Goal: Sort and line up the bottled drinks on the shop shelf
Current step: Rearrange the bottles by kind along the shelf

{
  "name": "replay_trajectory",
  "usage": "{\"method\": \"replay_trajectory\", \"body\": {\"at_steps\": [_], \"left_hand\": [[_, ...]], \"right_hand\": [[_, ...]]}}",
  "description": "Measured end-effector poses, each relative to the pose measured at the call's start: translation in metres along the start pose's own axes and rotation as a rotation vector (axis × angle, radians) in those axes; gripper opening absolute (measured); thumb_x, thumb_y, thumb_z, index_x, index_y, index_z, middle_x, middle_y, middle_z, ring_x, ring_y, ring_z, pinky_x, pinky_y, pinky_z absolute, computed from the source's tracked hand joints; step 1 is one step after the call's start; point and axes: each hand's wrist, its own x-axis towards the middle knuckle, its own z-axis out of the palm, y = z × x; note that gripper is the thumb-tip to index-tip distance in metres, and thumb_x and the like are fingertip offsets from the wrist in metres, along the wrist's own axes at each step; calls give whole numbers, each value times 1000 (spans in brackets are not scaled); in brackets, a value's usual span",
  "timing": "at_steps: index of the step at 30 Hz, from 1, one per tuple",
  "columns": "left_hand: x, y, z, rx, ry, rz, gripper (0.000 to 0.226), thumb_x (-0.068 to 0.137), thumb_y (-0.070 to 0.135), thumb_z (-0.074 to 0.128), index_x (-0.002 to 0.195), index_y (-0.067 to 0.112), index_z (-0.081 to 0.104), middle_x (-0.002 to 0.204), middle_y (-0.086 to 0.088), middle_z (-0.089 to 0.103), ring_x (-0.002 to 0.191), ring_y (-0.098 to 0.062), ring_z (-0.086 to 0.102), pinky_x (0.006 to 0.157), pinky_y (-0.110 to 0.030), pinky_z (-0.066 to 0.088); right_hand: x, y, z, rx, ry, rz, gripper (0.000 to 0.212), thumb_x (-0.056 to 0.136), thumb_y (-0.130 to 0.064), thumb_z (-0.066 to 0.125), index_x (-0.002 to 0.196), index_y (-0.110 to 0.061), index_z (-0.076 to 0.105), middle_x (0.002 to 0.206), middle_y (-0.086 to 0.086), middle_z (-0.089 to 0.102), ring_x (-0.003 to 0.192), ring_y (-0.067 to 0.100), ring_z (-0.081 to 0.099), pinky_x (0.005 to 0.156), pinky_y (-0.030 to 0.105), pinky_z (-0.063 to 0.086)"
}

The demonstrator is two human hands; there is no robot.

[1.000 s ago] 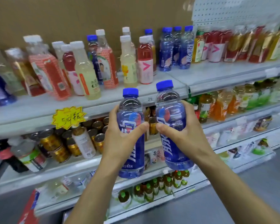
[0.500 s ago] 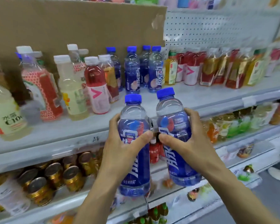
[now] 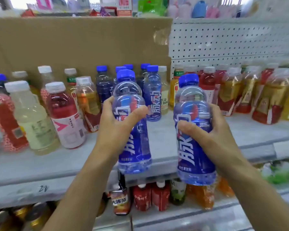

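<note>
A blue-capped bottle is held in the left hand grip, another in the right hand. Both should be set upright just beyond the grips, before the blue row on the shelf.

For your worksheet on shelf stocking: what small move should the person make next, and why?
Probably set both hand-held blue-capped plastic bottles, left and right, onto the bare grey shelf in front of the matching blue-capped bottles standing at the back: the labels match, and that patch is free.
</note>
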Motion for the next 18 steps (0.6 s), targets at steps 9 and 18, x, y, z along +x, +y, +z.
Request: {"method": "replay_trajectory", "body": {"at_steps": [9,18], "left_hand": [[78,-49,55,224,254,148,80,75,35,85,139,28,38,125,14,60,108,1,63,98,-38,53],[103,-67,33,344,283,24,120,42,72,87,143,40,30,146,8,30,133,-17,45,110,-47,44]], "right_hand": [[86,30,-27,61,-80,-58,69,61,-30,87,119,-29,50,101,-18,72,89,2,71,66,15,55],[140,70,-3,22,-329,16,98,60,-17,94,135,-35,33,120,-17,63,99,-4,67,75,14,56]]}}
